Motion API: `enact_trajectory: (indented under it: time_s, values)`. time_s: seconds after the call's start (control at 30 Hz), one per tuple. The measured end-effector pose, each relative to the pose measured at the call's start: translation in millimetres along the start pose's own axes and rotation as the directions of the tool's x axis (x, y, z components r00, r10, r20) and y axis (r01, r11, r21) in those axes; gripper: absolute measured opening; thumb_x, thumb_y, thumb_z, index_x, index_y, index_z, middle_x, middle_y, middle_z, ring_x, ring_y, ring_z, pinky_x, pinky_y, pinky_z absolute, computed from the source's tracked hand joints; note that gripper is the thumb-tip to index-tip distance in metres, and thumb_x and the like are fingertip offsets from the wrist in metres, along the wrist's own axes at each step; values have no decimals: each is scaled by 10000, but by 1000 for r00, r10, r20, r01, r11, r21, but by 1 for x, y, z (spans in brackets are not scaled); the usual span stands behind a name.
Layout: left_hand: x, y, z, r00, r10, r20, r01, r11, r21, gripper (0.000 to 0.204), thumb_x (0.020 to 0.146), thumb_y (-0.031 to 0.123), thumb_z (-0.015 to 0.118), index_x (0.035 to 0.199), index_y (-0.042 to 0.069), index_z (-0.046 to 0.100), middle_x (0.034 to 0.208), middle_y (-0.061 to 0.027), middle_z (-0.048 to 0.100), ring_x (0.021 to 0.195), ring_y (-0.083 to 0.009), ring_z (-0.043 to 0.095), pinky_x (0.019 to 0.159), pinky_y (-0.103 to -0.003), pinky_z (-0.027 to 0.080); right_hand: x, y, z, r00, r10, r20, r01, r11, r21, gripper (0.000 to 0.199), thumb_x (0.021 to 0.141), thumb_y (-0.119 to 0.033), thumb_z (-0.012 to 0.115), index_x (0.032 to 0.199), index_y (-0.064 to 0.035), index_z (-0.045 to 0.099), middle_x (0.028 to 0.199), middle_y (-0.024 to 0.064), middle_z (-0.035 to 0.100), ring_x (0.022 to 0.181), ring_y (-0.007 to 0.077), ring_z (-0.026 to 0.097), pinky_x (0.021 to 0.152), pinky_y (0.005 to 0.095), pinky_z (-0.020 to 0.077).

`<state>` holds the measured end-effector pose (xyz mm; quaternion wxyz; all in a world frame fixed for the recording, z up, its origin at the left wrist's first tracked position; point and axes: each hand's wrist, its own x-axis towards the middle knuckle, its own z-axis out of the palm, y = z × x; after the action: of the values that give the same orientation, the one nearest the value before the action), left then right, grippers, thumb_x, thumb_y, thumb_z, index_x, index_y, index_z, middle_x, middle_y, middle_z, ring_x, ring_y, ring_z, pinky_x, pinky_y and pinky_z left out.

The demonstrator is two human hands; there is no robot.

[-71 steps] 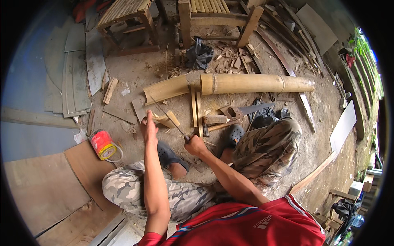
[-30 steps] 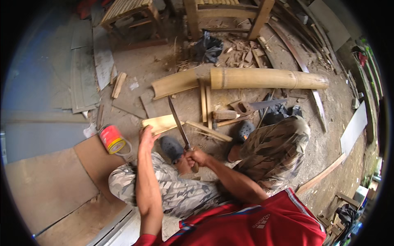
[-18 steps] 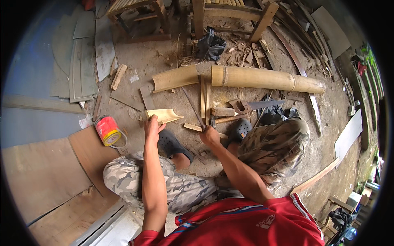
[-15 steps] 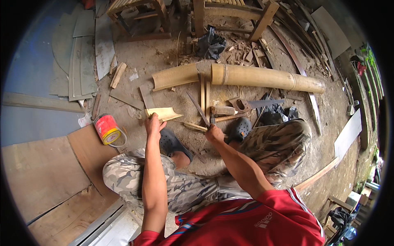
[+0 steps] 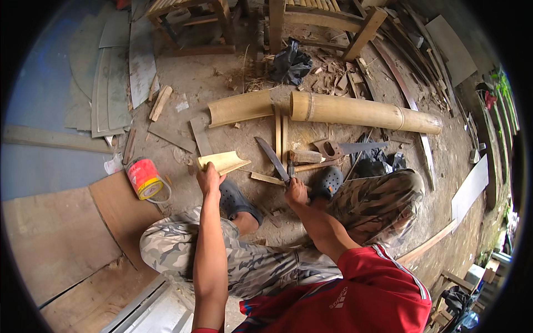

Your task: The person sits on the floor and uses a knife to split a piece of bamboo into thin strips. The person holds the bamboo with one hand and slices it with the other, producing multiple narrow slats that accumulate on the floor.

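Note:
My left hand (image 5: 210,178) is closed on the near end of a short, curved piece of split bamboo (image 5: 225,162), held above the floor with its hollow side up. A long machete (image 5: 272,160) is in my right hand (image 5: 296,192), its dark blade pointing away and to the left; the fingers hide its handle. Just beyond that hand lie a hammer (image 5: 315,166) with a wooden handle, a wooden block (image 5: 304,156) and a handsaw (image 5: 355,148). Blade and bamboo piece are apart.
Farther off lie a thick bamboo pole (image 5: 355,109) and a wider split bamboo length (image 5: 240,107). A red and yellow can (image 5: 145,180) stands at left. Black plastic bags (image 5: 291,62), wood scraps and a wooden bench (image 5: 327,21) are beyond. My clogs (image 5: 327,181) flank the work area.
Both hands have come slightly nearer to me, bringing the bamboo piece and the machete with them. The blade sits a little lower. The view has shifted slightly.

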<state>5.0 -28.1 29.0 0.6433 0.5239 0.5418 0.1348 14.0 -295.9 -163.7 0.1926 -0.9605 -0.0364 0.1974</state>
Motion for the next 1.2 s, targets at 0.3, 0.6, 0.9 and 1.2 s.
enact_trajectory:
  time_s: [0.3,0.6,0.9,1.2]
  values:
    - [-1,0,3,999,10,-32,-10,1000,-3,394,957,201,536,1234,-79,541,1186,-213,627,1032,-325,669,821,-449,602,-11,-16,-25,983,109,147,-104,994,-43,164,897,-155,550,1057,-117,551,1015,134,659,1039,368,625,836,496,536]
    - [26,-23,-6,1000,-22,18,22,999,-26,485,960,261,541,1339,-27,443,1252,-204,574,1029,-316,656,771,-412,616,-9,-23,-61,999,-13,51,4,987,161,234,891,-250,616,1063,-110,540,961,224,679,939,445,645,786,552,512]
    - [3,-10,4,980,-97,172,124,980,-156,462,945,324,513,1278,8,459,1159,-202,584,835,-279,680,669,-359,640,76,-95,-133,973,46,-227,45,924,381,296,872,-291,635,1045,-55,588,961,261,680,941,475,640,783,539,510]
    - [23,-20,15,955,-74,286,168,933,-318,423,923,118,503,1313,18,370,1118,-194,533,887,-329,682,731,-364,655,50,-84,-202,1000,0,-13,5,924,382,382,801,-318,682,1014,-2,660,897,217,711,834,363,705,764,442,539]
